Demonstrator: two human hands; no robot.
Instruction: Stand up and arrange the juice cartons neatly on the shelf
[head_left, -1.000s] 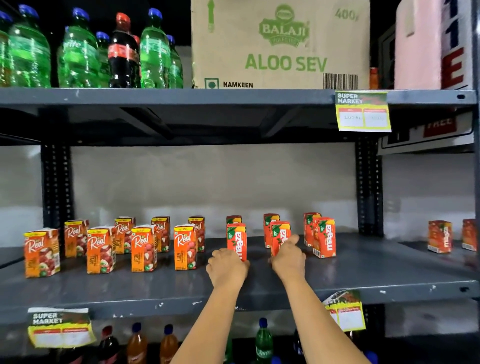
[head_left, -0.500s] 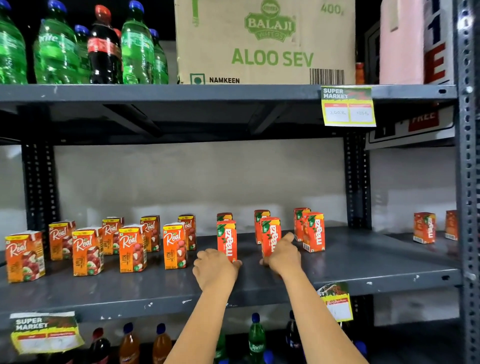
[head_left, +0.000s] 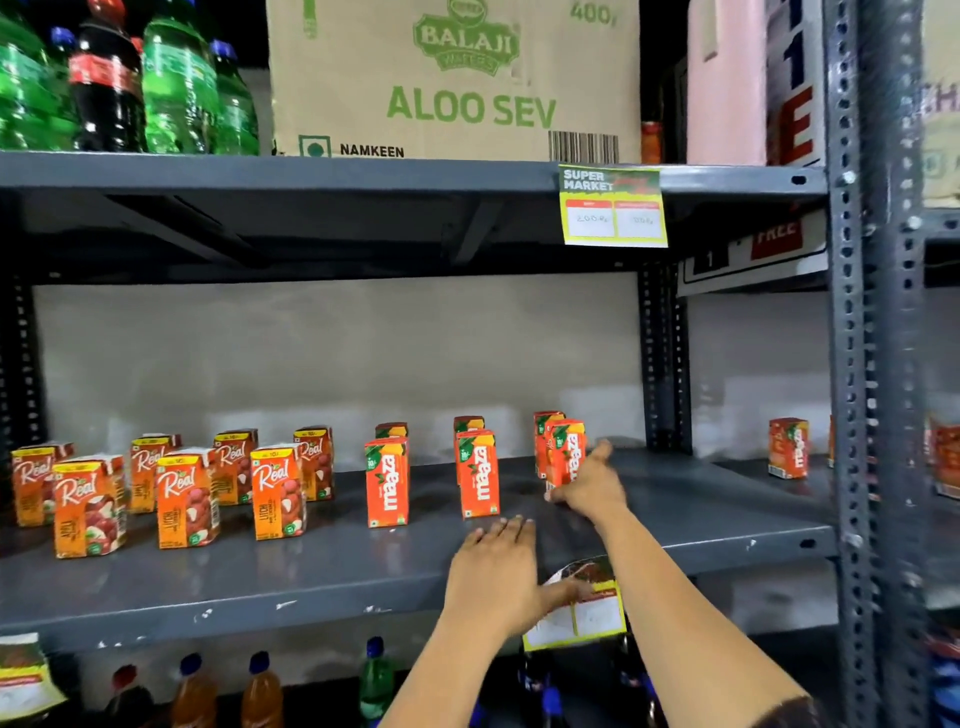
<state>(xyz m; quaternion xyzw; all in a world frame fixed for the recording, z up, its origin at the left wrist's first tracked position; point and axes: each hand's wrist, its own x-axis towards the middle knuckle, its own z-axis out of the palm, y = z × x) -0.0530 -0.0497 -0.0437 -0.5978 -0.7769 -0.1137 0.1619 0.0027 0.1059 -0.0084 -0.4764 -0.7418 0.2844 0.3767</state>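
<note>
Up front, the right hand (head_left: 587, 480) clasps the rightmost carton (head_left: 566, 452), hiding its base; another carton (head_left: 545, 426) stands behind it. Left of that carton, the left hand (head_left: 493, 571) lies flat, fingers spread, on the shelf (head_left: 260, 582).

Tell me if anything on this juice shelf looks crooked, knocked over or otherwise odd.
No carton is lying down or spilled. The oddest thing is the price tag on the middle shelf's front edge: it hangs crumpled and tilted beside the left hand. The Real cartons stand upright but turned at slightly different angles.
</note>
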